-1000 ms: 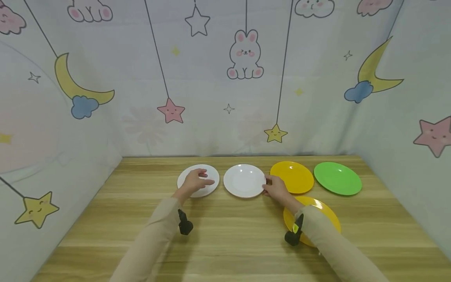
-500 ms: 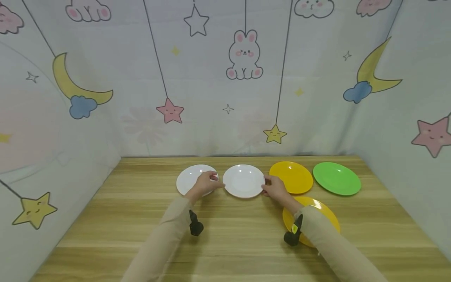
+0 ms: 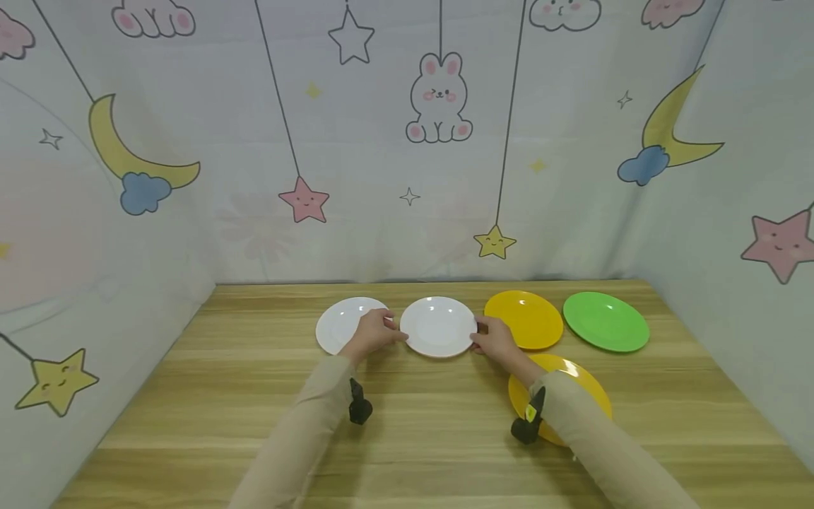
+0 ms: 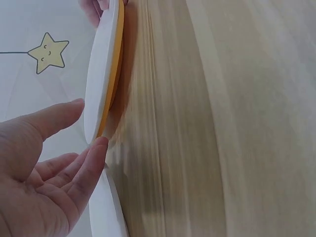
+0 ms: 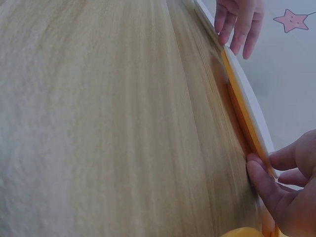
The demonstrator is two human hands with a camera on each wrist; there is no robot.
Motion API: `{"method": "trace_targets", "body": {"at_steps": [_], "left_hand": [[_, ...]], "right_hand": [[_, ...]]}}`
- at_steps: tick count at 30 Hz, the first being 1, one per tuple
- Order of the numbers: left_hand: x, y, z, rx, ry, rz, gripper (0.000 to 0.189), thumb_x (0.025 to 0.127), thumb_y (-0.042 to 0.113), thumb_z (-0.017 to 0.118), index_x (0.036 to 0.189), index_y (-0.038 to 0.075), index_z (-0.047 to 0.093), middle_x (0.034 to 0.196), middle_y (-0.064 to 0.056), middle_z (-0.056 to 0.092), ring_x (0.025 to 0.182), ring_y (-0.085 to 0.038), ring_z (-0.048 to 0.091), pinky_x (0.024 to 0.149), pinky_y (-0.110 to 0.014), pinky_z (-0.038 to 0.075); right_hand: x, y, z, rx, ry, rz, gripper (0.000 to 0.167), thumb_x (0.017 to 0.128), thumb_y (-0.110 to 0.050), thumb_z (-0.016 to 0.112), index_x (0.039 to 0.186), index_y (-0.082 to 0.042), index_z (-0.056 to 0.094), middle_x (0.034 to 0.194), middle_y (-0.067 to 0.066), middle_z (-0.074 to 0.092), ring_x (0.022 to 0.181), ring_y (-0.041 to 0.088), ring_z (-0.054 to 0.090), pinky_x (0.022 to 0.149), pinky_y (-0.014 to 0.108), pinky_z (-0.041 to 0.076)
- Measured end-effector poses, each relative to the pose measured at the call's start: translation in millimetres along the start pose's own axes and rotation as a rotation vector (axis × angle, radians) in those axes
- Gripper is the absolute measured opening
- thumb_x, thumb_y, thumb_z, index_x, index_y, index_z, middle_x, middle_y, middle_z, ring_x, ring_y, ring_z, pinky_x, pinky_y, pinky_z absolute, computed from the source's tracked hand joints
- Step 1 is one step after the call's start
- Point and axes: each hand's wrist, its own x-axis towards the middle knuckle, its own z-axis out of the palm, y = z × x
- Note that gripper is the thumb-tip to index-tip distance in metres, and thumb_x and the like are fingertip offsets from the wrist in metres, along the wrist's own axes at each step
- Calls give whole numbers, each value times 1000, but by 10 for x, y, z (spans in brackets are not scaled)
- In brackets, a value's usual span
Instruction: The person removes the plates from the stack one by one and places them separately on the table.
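A white plate [image 3: 439, 326] lies at the middle back, and an orange plate [image 4: 115, 66] shows under its rim in both wrist views. My right hand [image 3: 497, 339] pinches the right edge of this pair. In the right wrist view, its fingertips [image 5: 255, 168] sit below and above the rim. At the opposite edge is my left hand [image 3: 374, 331], thumb and fingers spread apart. Its lower fingertips [image 4: 101, 143] are right at the rim, while the thumb stands off. Partly hidden behind the left hand is a second white plate [image 3: 340, 326].
On the right, a yellow-orange plate [image 3: 524, 319] lies at the back beside a green plate [image 3: 606, 322]. Nearer, another yellow-orange plate [image 3: 521, 397] is partly covered by the right forearm. The wooden table [image 3: 432, 452] meets a patterned cloth wall [image 3: 369, 247] behind the plates.
My left hand has moved right, from over the left white plate to the left edge of the middle white plate. My right hand keeps its grip at the other edge.
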Motion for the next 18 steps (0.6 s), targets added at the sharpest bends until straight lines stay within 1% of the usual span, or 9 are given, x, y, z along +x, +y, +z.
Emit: {"method": "trace_targets", "body": {"at_steps": [1,2,3,5,6,10,14,17,18], "left_hand": [[53,-49,29,19,6,4,64,64,29,81,113,-5,56,87,-9,65,74,-19,62,67,-28,52],[68,-56,42,42,15,12,65,64,30,82,112,-5,57,85,-8,66,74,-18,61,66,-28,52],[73,-48,59,56,25,8,64,64,29,82,112,-5,57,86,-8,66,74,-19,62,67,-29,52],[36,4,62,63,32,-2,62,65,27,81,112,-6,56,86,-10,67,75,-20,62,68,-30,52],[-52,131,31,74,24,-50,61,66,21,80,115,-7,55,89,-12,67,79,-22,62,72,-32,52],[-204,303,1,67,16,-69,59,70,15,77,117,-10,52,90,-14,67,79,-22,64,73,-31,53],[-245,316,36,110,51,-55,58,70,18,77,116,-9,54,90,-13,68,87,-23,62,82,-33,50],[-234,297,99,150,103,-50,50,68,21,78,106,-7,60,86,-11,68,88,-24,60,84,-35,48],[-233,296,120,155,119,-53,46,67,22,78,101,-5,62,84,-10,68,86,-23,59,81,-34,48]], "right_hand": [[3,1,0,1,0,4,49,89,-3,55,135,4,38,126,21,48,68,13,57,62,22,55],[2,1,-2,3,0,6,50,89,-3,55,135,3,38,127,21,48,68,13,57,62,22,55],[5,3,-3,3,-1,6,50,89,-3,55,135,3,38,127,21,47,68,13,57,63,22,55],[3,-3,-2,4,-3,5,50,89,-3,54,135,4,37,129,22,46,68,13,57,63,22,55],[2,-6,-2,5,-2,5,50,89,-3,54,135,4,37,129,22,46,68,12,57,63,22,55],[-6,-11,-4,16,1,-3,49,89,-2,54,135,5,38,130,23,45,67,12,57,62,23,55],[2,4,-1,11,0,-18,49,89,-1,54,134,6,38,129,24,45,66,11,57,61,23,55],[13,16,1,5,4,-24,49,88,-1,54,134,7,38,128,24,46,66,11,57,61,22,55],[16,19,1,5,5,-24,49,88,-1,54,134,7,38,128,24,46,66,11,57,61,22,55]]}}
